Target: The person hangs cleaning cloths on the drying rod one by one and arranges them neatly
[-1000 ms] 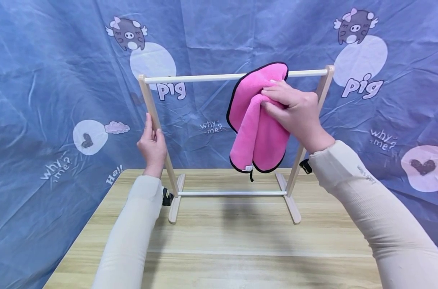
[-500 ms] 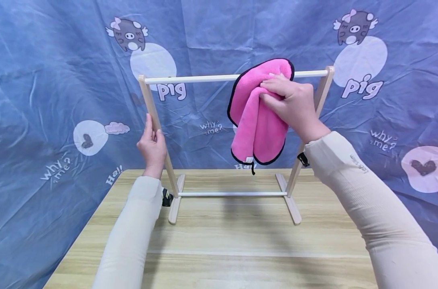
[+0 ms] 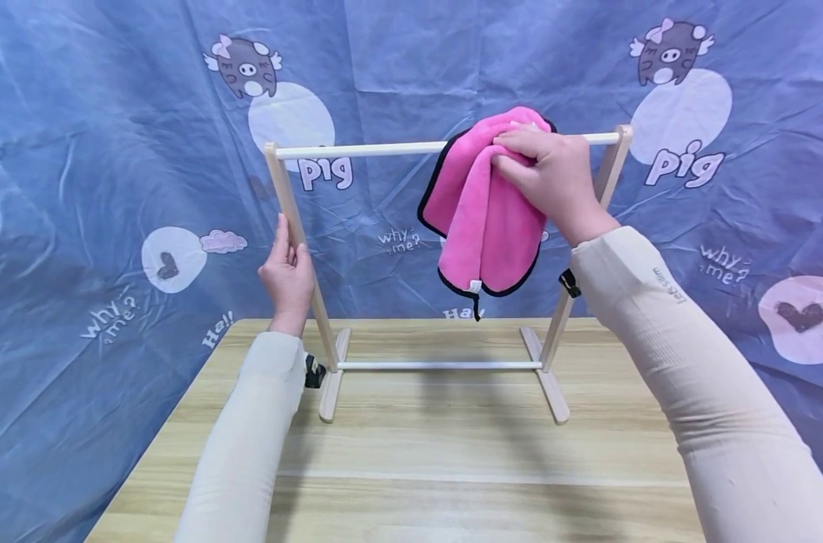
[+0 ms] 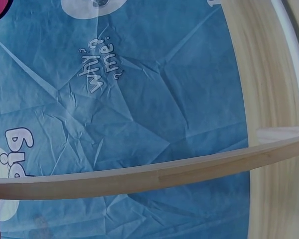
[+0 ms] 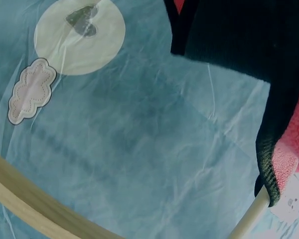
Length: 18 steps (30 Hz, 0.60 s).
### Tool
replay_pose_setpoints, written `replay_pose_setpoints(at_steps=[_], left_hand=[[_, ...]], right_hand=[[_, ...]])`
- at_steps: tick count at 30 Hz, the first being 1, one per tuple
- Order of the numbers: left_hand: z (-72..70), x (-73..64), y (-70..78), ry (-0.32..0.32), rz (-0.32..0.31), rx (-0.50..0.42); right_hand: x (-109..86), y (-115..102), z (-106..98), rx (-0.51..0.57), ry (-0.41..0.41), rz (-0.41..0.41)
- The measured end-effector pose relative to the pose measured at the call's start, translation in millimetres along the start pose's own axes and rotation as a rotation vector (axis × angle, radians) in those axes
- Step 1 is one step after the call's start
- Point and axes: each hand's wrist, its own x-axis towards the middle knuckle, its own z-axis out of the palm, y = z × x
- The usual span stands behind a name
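Note:
In the head view, a pink towel (image 3: 465, 188) with black edging, a small white tag and a black loop hangs in front of the top rail of a wooden rack (image 3: 363, 150). My right hand (image 3: 550, 170) pinches its folded upper part, thumb in front. The towel's top stands above the rail and hides part of it; I cannot tell how far it reaches behind. At the rack's left post, my left hand (image 3: 287, 279) holds on with thumb and fingers. The left wrist view shows that post (image 4: 139, 179) and a fingertip at the edge. In the right wrist view, the towel's dark edging (image 5: 269, 164) meets the rail (image 5: 251, 216).
The rack stands on a light wood table (image 3: 411, 452), its feet spread on both sides, with a lower rail (image 3: 438, 366) between them. A blue printed curtain (image 3: 411, 60) hangs close behind it. Dark wrist mounts (image 3: 314, 371) sit near both posts.
My right hand has risen a little with the towel, whose lower end is higher. The towel's top now curls back above the rail. The left hand stays on the post.

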Motion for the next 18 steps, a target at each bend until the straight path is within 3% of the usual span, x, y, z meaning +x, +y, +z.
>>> replay_pose_setpoints(at_steps=[7,18], left_hand=[[2.1,0.1,2.2,0.019,0.005,-0.006],[-1.8,1.1,0.1,-0.017,0.003,-0.040]], right_hand=[[9.6,3,-3,-0.042,-0.056,0.069],[21.4,10,-6,-0.041,-0.162,0.179]])
